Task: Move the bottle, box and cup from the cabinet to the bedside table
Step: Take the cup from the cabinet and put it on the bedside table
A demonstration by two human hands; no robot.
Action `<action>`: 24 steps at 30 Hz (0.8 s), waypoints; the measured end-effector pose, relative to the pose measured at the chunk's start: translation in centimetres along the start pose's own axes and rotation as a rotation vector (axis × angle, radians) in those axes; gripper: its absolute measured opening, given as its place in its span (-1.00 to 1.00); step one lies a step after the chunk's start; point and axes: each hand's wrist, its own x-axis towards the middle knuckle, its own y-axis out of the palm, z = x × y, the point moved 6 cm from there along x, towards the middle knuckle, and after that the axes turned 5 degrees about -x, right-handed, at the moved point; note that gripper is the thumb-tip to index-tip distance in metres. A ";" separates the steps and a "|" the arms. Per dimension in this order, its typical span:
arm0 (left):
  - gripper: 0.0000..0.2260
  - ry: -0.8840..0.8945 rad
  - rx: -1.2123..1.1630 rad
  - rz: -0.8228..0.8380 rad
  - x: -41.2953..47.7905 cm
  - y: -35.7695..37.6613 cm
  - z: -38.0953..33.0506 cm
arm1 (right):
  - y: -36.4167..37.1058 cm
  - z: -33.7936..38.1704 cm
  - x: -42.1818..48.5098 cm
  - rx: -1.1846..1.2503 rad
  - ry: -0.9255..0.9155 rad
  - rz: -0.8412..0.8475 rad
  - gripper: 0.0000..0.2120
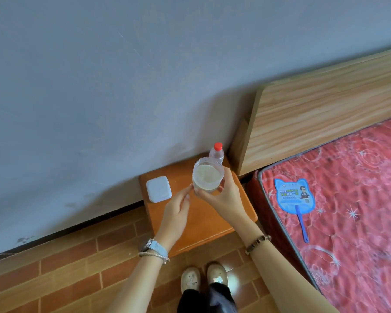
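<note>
Right hand (221, 193) grips the cup (207, 177), upright over the bedside table (203, 222)
Left hand (176, 208), fingers straight, touches its side; box (158, 188) sits left, bottle (216, 152) just behind

I found the back of the bedside table (203, 222) crowded: the white box (158, 189) sat at its left rear near the wall (122, 86), the bottle (216, 153) stood in the right rear corner just beside the headboard (325, 114), and the cup (207, 177), gripped by the right hand (224, 195), filled the gap between them. The left hand (176, 211) reached in beside the box, fingertips at the cup. Only the front of the tabletop, between the two forearms, lay bare as a way in.
</note>
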 end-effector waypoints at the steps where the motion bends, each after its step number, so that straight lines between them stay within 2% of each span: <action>1: -0.69 -0.006 0.004 -0.003 0.8 0.3 0.7 | 0.5 -1.1 0.8 0.000 0.006 0.007 -0.35; 15: -0.54 -0.032 0.076 -0.020 11.8 3.7 16.1 | 9.8 -18.7 9.2 0.028 0.106 0.158 -0.30; 24: -0.52 -0.030 0.144 -0.020 14.8 3.3 22.2 | 14.3 -24.8 11.2 -0.009 0.170 0.223 -0.30</action>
